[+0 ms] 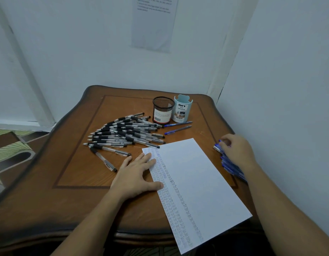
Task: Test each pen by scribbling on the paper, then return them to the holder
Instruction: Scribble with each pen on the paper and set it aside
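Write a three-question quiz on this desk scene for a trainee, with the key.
1. True or false: the left hand lies flat, fingers straight, on the left edge of the paper.
2. Pick one. The right hand is:
A) flat on the paper
B) curled round blue pens at the right edge of the table
C) lifted clear of the table, holding nothing
3. Fill in: the pile of black pens lies on the ____ hand's side of the paper.

Key: 1 true; 2 B; 3 left.
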